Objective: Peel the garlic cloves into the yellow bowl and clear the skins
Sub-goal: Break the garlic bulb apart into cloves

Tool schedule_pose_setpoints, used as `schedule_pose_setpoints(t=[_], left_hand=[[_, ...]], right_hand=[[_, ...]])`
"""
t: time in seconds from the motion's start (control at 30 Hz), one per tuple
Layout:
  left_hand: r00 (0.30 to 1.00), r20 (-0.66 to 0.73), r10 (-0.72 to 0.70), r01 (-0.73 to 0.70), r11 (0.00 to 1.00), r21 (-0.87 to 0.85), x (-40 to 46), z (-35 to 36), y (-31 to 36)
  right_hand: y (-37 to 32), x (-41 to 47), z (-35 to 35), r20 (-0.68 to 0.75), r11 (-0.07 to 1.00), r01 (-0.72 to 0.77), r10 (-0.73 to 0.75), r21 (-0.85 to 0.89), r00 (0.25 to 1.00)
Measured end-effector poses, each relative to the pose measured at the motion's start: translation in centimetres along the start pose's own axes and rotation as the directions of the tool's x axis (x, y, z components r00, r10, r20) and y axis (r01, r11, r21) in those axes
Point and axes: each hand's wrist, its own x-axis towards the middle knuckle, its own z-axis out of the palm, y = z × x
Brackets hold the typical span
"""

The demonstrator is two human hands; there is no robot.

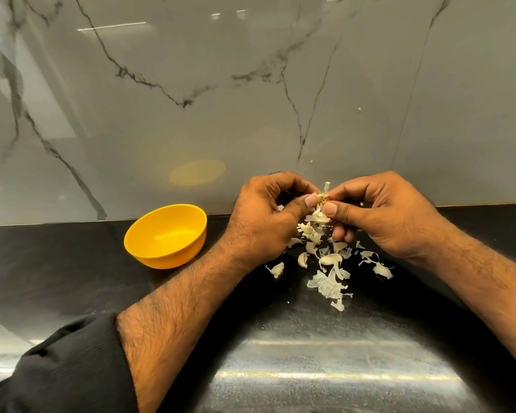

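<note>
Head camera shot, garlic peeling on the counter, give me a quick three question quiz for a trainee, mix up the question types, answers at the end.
1. True or false: the yellow bowl already holds peeled cloves.
2. Multiple choice: where do the loose garlic skins lie? A) in the bowl B) on the black counter below the hands C) on a cutting board
3. Fill in: the left hand and right hand together pinch a garlic ____.

Key: 1 false, the bowl looks empty. 2 B. 3 clove, its skin partly pulled away.
</note>
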Motion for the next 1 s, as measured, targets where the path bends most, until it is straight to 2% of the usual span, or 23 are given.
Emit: schedule_pose_setpoints(t=[0.13,0.27,0.37,0.5,0.63,0.73,0.9,1.0], left_hand=[[0.998,-0.057,-0.024,0.019,0.996,-0.086,0.3,-0.4,-0.1],[0.995,-0.065,-0.075,0.062,0.980,-0.189,0.3,-0.6,0.0],[0.998,-0.045,-0.052,0.044,0.986,-0.164,0.3,-0.5,-0.1],[0.999,-0.024,-0.027,0.023,0.989,-0.148,0.2,-0.3,0.0],[1.000,-0.026,-0.007,0.005,0.997,-0.077,0.2,-0.2,0.0],[1.000,-0.018,0.005,-0.005,1.000,-0.020,0.1,0.0,0.1],[0.998,-0.057,0.002,-0.005,0.999,-0.052,0.4,-0.5,0.2],[0.998,-0.057,-0.028,0.023,0.997,-0.080,0.5,-0.6,0.2]], right_hand=[[0.0,0.2,-0.4,-0.006,0.995,-0.043,0.043,0.091,0.999],[0.3,0.4,-0.7,-0.002,0.994,-0.108,0.108,0.033,0.994],[0.5,0.5,-0.7,0.009,0.993,-0.116,0.116,0.026,0.993],[0.5,0.4,-0.7,0.034,0.977,-0.122,0.118,0.173,0.992],[0.3,0.2,-0.3,0.042,0.988,-0.064,0.058,0.141,0.997],[0.9,0.5,-0.6,0.015,0.988,-0.082,0.080,0.130,0.997],[1.3,0.6,-0.8,-0.068,0.996,-0.087,0.088,0.016,0.994],[0.8,0.5,-1.0,-0.033,0.994,-0.045,0.048,0.096,0.998]])
